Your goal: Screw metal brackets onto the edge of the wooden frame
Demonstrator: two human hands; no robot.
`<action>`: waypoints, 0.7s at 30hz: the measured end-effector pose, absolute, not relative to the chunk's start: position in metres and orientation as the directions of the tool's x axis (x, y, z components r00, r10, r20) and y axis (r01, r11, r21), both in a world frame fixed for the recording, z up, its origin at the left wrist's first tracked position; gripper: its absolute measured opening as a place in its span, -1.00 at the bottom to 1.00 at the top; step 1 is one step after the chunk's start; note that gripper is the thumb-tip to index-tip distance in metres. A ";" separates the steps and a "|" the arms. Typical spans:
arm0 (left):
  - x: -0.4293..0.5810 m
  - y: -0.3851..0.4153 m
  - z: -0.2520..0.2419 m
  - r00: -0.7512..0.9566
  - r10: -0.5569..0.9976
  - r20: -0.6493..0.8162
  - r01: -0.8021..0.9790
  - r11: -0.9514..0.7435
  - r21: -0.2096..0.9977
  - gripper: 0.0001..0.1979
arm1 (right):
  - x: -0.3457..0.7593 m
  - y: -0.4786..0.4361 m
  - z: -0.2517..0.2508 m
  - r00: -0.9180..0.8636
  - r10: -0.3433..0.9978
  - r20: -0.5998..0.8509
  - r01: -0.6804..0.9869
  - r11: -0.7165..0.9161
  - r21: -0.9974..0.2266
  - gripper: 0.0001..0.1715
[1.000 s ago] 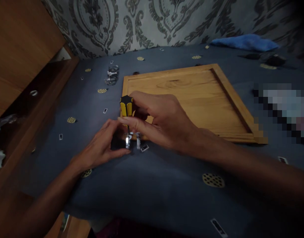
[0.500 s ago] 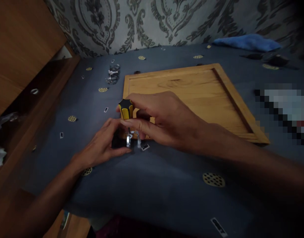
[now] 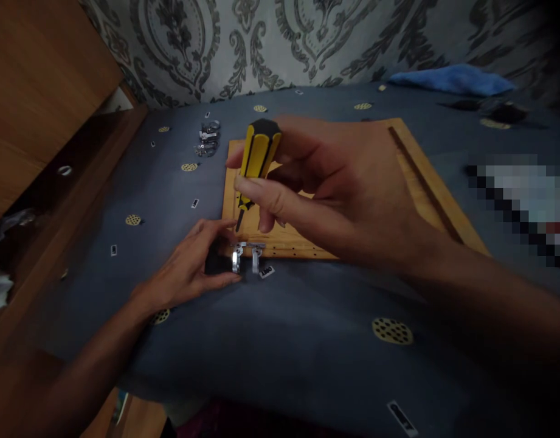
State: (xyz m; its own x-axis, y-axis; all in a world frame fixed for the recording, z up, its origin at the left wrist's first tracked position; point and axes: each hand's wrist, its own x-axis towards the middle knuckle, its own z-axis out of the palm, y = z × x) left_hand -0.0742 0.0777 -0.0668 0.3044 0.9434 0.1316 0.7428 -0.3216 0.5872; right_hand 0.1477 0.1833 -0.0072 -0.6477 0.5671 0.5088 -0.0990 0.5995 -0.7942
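My right hand (image 3: 334, 176) grips a yellow-and-black screwdriver (image 3: 260, 152) by its handle, the shaft slanting down to the left. Its tip is above the board's near left corner, apart from the metal below. My left hand (image 3: 182, 261) curls around the near left corner, thumb and forefinger on either side of a shiny metal fitting (image 3: 236, 258) with two curved arms. That fitting sits at the near edge of a framed wooden board (image 3: 289, 240), where small dark holes run along the rim. My right hand covers much of the board.
Several similar metal fittings (image 3: 208, 139) lie in a row beyond the left hand. A blue cloth (image 3: 453, 80) and a dark object (image 3: 503, 111) are at the far right. A wooden cabinet (image 3: 42, 79) borders the left side, with a patterned wall (image 3: 270, 48) behind.
My right hand has risen with the screwdriver, up and to the right, lifting its tip off the fitting. The fitting and board holes show more. My left hand has stayed in place.
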 end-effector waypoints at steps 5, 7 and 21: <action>-0.075 0.078 -0.068 0.303 0.944 0.130 0.740 -0.319 0.592 -0.37 | 0.148 0.183 -0.007 -0.684 0.525 0.507 -0.057 0.654 -0.754 -0.72; -0.074 0.078 -0.067 0.302 0.945 0.125 0.734 -0.314 0.602 -0.37 | 0.148 0.183 -0.007 -0.682 0.516 0.519 -0.052 0.673 -0.738 -0.72; -0.087 0.075 -0.061 0.091 0.963 0.252 0.652 -0.249 0.716 -0.47 | 0.148 0.181 -0.006 -0.616 0.572 0.542 -0.059 0.652 -0.756 -0.66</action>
